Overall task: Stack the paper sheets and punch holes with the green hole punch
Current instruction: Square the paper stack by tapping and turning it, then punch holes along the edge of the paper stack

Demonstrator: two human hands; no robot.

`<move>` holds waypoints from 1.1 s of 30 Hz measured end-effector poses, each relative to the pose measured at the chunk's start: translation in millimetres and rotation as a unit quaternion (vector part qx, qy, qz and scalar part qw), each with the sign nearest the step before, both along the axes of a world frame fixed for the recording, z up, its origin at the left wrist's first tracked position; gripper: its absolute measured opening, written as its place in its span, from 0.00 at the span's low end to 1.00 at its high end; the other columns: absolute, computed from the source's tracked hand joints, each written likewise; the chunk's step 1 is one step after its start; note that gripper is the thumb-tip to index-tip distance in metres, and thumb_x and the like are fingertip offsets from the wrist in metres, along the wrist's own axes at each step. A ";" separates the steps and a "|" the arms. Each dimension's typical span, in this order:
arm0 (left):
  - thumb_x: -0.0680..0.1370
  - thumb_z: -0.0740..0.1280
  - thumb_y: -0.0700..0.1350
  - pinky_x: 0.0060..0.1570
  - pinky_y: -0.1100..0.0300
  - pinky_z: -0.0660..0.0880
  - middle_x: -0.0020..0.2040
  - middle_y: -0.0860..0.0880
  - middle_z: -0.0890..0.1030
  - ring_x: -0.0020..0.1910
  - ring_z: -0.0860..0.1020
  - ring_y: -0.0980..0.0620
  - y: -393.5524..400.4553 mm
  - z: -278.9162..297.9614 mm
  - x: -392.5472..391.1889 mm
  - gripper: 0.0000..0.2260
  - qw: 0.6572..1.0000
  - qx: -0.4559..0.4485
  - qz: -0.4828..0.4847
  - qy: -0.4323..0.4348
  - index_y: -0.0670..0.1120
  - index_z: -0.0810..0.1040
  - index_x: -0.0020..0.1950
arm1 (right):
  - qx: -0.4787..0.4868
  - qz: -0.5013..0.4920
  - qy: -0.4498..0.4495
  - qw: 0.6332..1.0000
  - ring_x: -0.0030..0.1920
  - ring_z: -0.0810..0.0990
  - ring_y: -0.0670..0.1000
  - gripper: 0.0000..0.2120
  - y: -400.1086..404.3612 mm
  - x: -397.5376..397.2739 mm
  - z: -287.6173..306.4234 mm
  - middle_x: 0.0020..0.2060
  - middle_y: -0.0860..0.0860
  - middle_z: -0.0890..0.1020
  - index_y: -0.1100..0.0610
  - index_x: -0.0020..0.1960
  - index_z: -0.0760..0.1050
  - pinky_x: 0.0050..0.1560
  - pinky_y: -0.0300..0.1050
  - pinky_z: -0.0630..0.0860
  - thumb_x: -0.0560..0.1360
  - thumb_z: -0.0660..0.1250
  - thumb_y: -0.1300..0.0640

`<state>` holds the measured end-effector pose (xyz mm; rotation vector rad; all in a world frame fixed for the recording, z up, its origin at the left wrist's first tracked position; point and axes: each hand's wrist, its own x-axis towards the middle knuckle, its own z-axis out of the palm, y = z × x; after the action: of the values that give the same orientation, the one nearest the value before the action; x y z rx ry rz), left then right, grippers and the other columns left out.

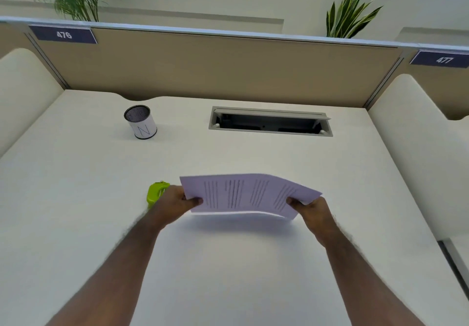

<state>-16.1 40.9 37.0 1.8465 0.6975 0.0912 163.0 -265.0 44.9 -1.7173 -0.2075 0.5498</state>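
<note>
A stack of printed white paper sheets (247,193) is held just above the desk, slightly bowed, with its text lines running away from me. My left hand (177,202) grips the stack's left edge, thumb on top. My right hand (311,211) grips the right edge the same way. The green hole punch (154,193) lies on the desk just left of my left hand, partly hidden behind it.
A white cylindrical pen cup (140,122) with a dark mesh top stands at the back left of the cream desk (76,198). An open cable hatch (270,122) is set into the desk at the back. Beige partition panels (203,67) wall the back and sides.
</note>
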 end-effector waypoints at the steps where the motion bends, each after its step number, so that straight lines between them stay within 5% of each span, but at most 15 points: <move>1: 0.73 0.73 0.36 0.53 0.58 0.79 0.48 0.48 0.86 0.47 0.83 0.55 -2.8 -5.1 -2.5 0.11 1.000 0.008 -0.005 0.015 0.39 0.84 0.55 | -0.011 0.007 0.004 1.000 0.48 0.85 0.50 0.11 -0.3 -3.0 -4.3 0.43 0.47 0.88 0.48 0.44 0.85 0.50 0.43 0.81 0.73 0.73 0.64; 3: 0.73 0.73 0.36 0.58 0.49 0.78 0.52 0.43 0.85 0.52 0.83 0.48 -4.4 -11.5 -5.3 0.13 1.000 0.012 0.002 0.023 0.38 0.83 0.58 | -0.024 0.007 0.001 1.000 0.49 0.85 0.52 0.09 0.0 -3.8 -9.4 0.44 0.48 0.87 0.48 0.45 0.84 0.49 0.42 0.80 0.74 0.73 0.62; 8: 0.74 0.73 0.38 0.58 0.45 0.78 0.54 0.42 0.85 0.54 0.83 0.44 -4.3 -17.6 -1.6 0.14 0.999 0.028 0.020 0.025 0.38 0.82 0.58 | -0.026 -0.006 -0.009 1.000 0.43 0.85 0.44 0.08 3.7 2.8 -11.3 0.39 0.40 0.87 0.54 0.53 0.83 0.38 0.32 0.79 0.74 0.73 0.61; 10: 0.74 0.72 0.38 0.57 0.44 0.79 0.54 0.41 0.85 0.53 0.83 0.43 -7.3 -21.5 -1.2 0.13 0.999 0.019 0.015 0.039 0.37 0.82 0.58 | -0.018 -0.010 0.006 1.000 0.44 0.85 0.45 0.08 3.2 2.7 -12.8 0.43 0.44 0.88 0.50 0.50 0.83 0.38 0.31 0.79 0.74 0.73 0.62; 12: 0.75 0.71 0.37 0.54 0.45 0.80 0.53 0.40 0.85 0.53 0.83 0.41 -9.6 -24.6 -1.1 0.11 0.998 -0.029 0.046 0.030 0.37 0.83 0.57 | -0.014 -0.026 0.012 0.999 0.47 0.86 0.46 0.10 3.5 3.1 -12.3 0.52 0.53 0.87 0.52 0.54 0.82 0.46 0.36 0.81 0.75 0.72 0.62; 15: 0.75 0.70 0.35 0.42 0.54 0.83 0.53 0.41 0.86 0.48 0.86 0.46 -14.3 -21.6 -0.7 0.11 0.976 -0.185 0.112 -0.020 0.40 0.82 0.57 | -0.051 -0.090 0.022 0.994 0.61 0.79 0.51 0.28 6.5 0.0 -12.7 0.64 0.50 0.78 0.53 0.73 0.69 0.63 0.51 0.75 0.75 0.73 0.55; 17: 0.75 0.70 0.36 0.41 0.57 0.83 0.51 0.45 0.87 0.46 0.86 0.49 -24.3 -18.8 2.3 0.13 0.944 -0.289 0.145 -0.058 0.41 0.80 0.60 | -0.060 -0.107 0.101 0.987 0.64 0.77 0.54 0.35 9.5 -8.1 -14.7 0.67 0.52 0.75 0.52 0.76 0.62 0.64 0.57 0.74 0.74 0.71 0.45; 20: 0.75 0.69 0.35 0.39 0.55 0.83 0.49 0.46 0.88 0.45 0.86 0.48 -51.7 -18.3 9.0 0.13 0.893 -0.405 0.184 -0.073 0.41 0.79 0.59 | 0.002 -0.007 0.246 0.969 0.59 0.82 0.57 0.26 21.1 -21.9 -14.0 0.61 0.51 0.81 0.47 0.68 0.70 0.56 0.56 0.79 0.74 0.66 0.37; 24: 0.74 0.69 0.34 0.38 0.55 0.82 0.51 0.43 0.87 0.46 0.86 0.47 -90.7 -21.5 13.5 0.14 0.846 -0.486 0.208 -0.070 0.39 0.79 0.60 | 0.045 0.003 0.218 0.975 0.48 0.87 0.56 0.15 40.3 -23.0 -9.8 0.54 0.52 0.87 0.50 0.62 0.79 0.46 0.50 0.83 0.78 0.66 0.46; 27: 0.74 0.70 0.33 0.40 0.53 0.83 0.53 0.43 0.87 0.49 0.86 0.45 -105.5 -24.9 8.8 0.16 0.853 -0.477 0.202 -0.061 0.41 0.79 0.60 | 0.019 -0.022 0.202 0.979 0.46 0.86 0.55 0.10 44.0 -14.1 -9.0 0.51 0.53 0.87 0.54 0.59 0.80 0.39 0.46 0.82 0.79 0.65 0.59; 33: 0.75 0.71 0.38 0.47 0.52 0.83 0.52 0.44 0.87 0.47 0.86 0.44 -107.9 -22.6 -6.5 0.14 0.889 -0.439 0.118 0.051 0.43 0.79 0.61 | -0.055 -0.026 0.185 0.981 0.44 0.86 0.52 0.13 45.5 -4.9 -21.6 0.45 0.48 0.87 0.51 0.49 0.80 0.36 0.46 0.82 0.77 0.64 0.67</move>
<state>-22.5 -67.0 14.4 0.8955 0.8519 -0.1503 158.0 -219.5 23.2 -1.6876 0.1345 0.8423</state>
